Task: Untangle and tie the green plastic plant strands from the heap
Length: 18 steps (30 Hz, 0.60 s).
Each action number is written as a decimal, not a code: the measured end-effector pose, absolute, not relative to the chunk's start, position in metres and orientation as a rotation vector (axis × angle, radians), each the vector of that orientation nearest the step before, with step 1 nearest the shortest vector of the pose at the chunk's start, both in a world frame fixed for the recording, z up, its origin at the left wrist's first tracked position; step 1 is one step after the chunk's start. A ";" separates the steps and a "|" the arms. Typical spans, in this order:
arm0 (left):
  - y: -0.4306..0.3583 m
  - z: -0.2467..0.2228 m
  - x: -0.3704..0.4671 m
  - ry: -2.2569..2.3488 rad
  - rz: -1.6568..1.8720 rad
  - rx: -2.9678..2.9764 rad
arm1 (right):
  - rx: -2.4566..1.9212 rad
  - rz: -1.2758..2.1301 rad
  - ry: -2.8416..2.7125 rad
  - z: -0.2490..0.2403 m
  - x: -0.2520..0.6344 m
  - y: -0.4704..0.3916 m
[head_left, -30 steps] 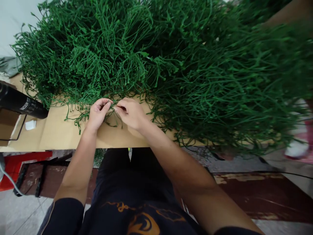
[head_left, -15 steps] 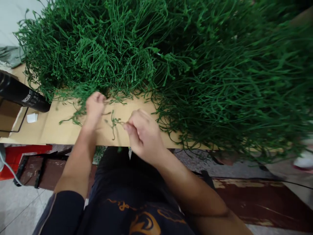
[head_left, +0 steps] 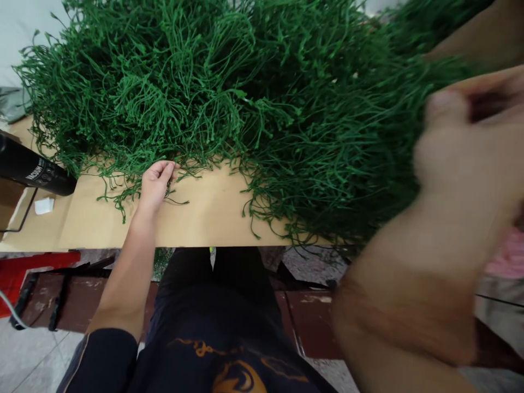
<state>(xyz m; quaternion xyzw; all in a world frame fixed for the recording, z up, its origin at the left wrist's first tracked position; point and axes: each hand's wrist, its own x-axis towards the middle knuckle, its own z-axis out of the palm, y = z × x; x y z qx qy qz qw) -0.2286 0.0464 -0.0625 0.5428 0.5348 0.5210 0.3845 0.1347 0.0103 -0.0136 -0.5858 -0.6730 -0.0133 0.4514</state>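
A big heap of green stems (head_left: 196, 82) with small buds covers the back and right of the tan board (head_left: 204, 213). My left hand (head_left: 158, 180) is closed at the heap's front edge, thumb and forefinger pinched together near the board; what they hold is too small to name. Several loose stems lie beside and under it. Raised at the far right, close to the camera, is my right hand (head_left: 470, 125), blurred and partly cut off by the frame. Its fingers are mostly hidden.
A black bottle (head_left: 36, 166) lies at the left beside a white paper piece (head_left: 44, 206). Another person's arm (head_left: 483, 38) reaches in at the upper right. Below the board are a brown bench (head_left: 315, 322) and a red object (head_left: 36, 270).
My right hand has moved from the board's middle to the far upper right. The sprig it pinched is no longer visible. My left hand stays near the heap's edge, fingers now pinched.
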 end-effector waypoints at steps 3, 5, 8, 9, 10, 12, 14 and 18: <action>0.047 -0.065 -0.229 1.394 1.289 1.449 | -1.774 -0.158 -1.434 -0.017 0.120 0.015; 0.048 -0.067 -0.229 1.419 1.275 1.475 | -1.798 -0.209 -1.490 -0.020 0.111 0.017; 0.049 -0.069 -0.229 1.455 1.255 1.505 | -1.748 -0.332 -1.547 -0.027 0.104 0.017; 0.050 -0.069 -0.228 1.469 1.247 1.521 | -1.707 -0.358 -1.586 -0.029 0.102 0.016; 0.050 -0.069 -0.228 1.484 1.237 1.540 | -1.661 -0.384 -1.614 -0.031 0.101 0.015; 0.049 -0.069 -0.230 1.528 1.203 1.593 | -1.581 -0.408 -1.647 -0.032 0.099 0.011; 0.045 -0.066 -0.232 1.598 1.136 1.699 | -1.540 -0.407 -1.630 -0.030 0.097 0.009; 0.028 -0.052 -0.239 1.802 0.802 2.132 | -1.521 -0.412 -1.532 -0.018 0.090 0.003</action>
